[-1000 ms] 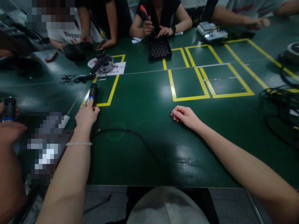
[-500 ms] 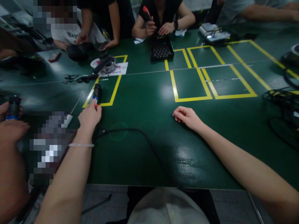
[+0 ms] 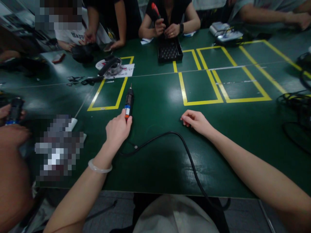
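Observation:
An electric screwdriver [image 3: 129, 100] with a black body, a blue-and-white band and an orange end lies low over the green table, its bit pointing away from me. My left hand [image 3: 119, 127] is closed around its rear end. A black cable [image 3: 167, 133] runs from below that hand, bends across the tabletop and drops over the near edge. To the right, my right hand [image 3: 195, 121] rests on the table with its fingers loosely curled in; nothing shows in them.
Yellow tape outlines [image 3: 204, 103] mark the green table [image 3: 155, 168]. Across from me a person holds a red-and-black tool [image 3: 155, 11] over a black tray [image 3: 170, 58]. A tape roll [image 3: 114, 66] lies on paper at left. Black cables [image 3: 293, 106] are heaped at right. Another person's hand [image 3: 14, 134] holds a similar tool at left.
My left hand has moved right and slightly nearer, carrying the screwdriver out of the left tape outline. The cable's bend has shifted right with it. My right hand has stayed nearly in place.

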Demonstrator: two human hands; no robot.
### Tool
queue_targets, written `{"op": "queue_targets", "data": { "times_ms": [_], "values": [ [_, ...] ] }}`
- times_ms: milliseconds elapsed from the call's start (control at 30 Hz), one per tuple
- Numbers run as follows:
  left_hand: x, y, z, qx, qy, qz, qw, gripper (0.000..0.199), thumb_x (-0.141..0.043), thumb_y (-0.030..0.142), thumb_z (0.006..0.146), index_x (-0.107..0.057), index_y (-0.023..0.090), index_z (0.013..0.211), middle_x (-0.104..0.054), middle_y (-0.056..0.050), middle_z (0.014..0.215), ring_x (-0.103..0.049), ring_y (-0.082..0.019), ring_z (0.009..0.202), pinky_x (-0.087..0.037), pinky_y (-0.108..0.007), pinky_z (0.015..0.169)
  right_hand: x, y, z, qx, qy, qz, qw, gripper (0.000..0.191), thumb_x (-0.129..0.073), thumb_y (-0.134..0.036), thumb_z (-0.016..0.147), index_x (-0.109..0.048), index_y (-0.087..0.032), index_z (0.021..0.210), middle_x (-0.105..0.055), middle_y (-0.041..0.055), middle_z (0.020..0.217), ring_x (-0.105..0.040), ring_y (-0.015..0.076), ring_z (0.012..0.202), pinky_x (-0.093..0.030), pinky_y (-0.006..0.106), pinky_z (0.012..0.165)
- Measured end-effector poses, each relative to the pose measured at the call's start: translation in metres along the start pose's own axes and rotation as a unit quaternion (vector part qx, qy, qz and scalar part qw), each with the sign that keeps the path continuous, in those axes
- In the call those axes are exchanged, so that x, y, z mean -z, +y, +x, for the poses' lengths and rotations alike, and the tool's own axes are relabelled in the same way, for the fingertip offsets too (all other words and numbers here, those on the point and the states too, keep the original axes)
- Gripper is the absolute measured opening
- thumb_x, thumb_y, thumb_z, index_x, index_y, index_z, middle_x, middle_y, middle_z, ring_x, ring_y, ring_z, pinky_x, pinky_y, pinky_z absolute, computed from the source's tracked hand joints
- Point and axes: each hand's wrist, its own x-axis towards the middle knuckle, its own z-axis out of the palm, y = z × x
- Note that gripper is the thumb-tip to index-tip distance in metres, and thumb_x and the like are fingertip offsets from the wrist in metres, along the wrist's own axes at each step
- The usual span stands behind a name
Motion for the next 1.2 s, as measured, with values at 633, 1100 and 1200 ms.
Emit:
{"op": "queue_targets", "data": {
  "times_ms": [633,1100,1200],
  "values": [
    [0.016,0.137,-0.025,-0.199,-0.002,-0.086,0.976,0.060,-0.047,0.041,0.097,-0.041,0.009,0.147,-0.060,-0.024,0.132,-0.064,-0.033,0.108,-0.044,-0.041,0.087,-0.017,-0.011,-0.011,0.174,-0.047,-0.139,0.974,0.027,-0.054,-0.022,0.092,-0.062,-0.022,0.118,-0.065,0.0085,0.105,-0.061,0.0201,0.088,-0.049,0.033,0.077],
    [-0.002,0.116,-0.032,-0.222,-0.045,-0.335,0.915,0.039,-0.049,0.040,0.097,-0.056,0.023,0.131,-0.045,-0.014,0.152,-0.046,-0.028,0.138,-0.040,-0.042,0.108,-0.018,-0.004,-0.007,-0.091,-0.075,0.168,0.979,0.034,-0.071,-0.048,0.081,-0.058,-0.017,0.086,-0.062,-0.0010,0.065,-0.053,0.0089,0.047,-0.041,0.019,0.038],
    [-0.001,0.115,-0.029,-0.225,-0.048,-0.387,0.893,0.027,-0.047,0.034,0.098,-0.061,0.022,0.118,-0.054,-0.010,0.144,-0.040,-0.025,0.144,-0.038,-0.039,0.111,-0.018,-0.007,-0.007,-0.107,-0.077,0.189,0.973,0.035,-0.073,-0.048,0.080,-0.058,-0.016,0.084,-0.062,-0.0015,0.064,-0.053,0.0081,0.047,-0.041,0.019,0.038]
  ]
}}
